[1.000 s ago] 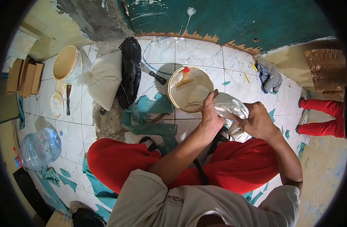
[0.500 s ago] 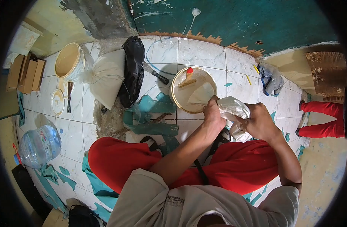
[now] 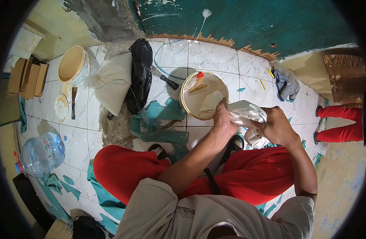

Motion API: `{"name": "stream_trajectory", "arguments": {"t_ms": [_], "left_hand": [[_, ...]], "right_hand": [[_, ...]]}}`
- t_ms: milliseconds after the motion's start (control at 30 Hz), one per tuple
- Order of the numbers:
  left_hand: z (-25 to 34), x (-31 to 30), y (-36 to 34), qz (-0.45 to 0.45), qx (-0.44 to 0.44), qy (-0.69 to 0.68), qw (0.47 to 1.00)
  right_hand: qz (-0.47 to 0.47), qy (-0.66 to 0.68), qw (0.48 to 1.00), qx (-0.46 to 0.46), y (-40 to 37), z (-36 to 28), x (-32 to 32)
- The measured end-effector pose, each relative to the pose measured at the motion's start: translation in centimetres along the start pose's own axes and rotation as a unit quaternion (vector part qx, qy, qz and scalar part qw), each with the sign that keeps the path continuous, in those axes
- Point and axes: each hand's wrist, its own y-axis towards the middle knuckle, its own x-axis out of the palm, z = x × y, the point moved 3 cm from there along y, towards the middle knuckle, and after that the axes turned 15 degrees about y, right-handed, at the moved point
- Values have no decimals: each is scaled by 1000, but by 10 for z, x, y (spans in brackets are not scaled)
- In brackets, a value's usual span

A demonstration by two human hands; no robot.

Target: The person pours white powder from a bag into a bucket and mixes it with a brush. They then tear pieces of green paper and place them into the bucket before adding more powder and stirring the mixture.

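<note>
A round bucket [image 3: 185, 104] is seen just beyond the left hand [image 3: 224, 122], a pale plastic bag [image 3: 246, 110] reaching over its rim and gripped by that hand's curled fingers and the right hand's [image 3: 279, 126] closed fist, with a red-tipped tool [image 3: 199, 79] lodged inside the bucket, farther from both.

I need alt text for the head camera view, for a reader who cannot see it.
A person's left hand and right hand hold a whitish plastic bag, one end over a round bucket on a tiled floor. Around are a second bucket, a black bag, a large clear bottle and green scraps; another person's red-trousered legs show at the right.
</note>
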Motion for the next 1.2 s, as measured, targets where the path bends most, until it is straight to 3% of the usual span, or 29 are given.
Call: {"name": "stream_trajectory", "arguments": {"t_ms": [367, 500, 567, 633, 900, 1100, 1200], "left_hand": [[-10, -17, 27, 4, -23, -8, 1000], [-8, -29, 42, 20, -28, -19, 999], [-6, -31, 44, -16, -21, -31, 999], [-3, -31, 44, -18, -22, -28, 999], [-3, -30, 46, -29, -42, -28, 998], [-11, -34, 51, 21, -35, -1, 999], [-9, -34, 50, -41, -11, 1, 999]], "right_hand": [[-2, -6, 1000, -17, 0, 6, -3], [-3, -3, 999, 34, -1, 8, -7], [-13, 4, 999, 51, -2, 8, -7], [-11, 1, 1000, 2, -3, 5, -8], [-20, 3, 999, 33, -7, -2, -11], [-20, 5, 999, 33, -8, 3, -13], [-16, -5, 1000, 17, -9, 6, -13]]}}
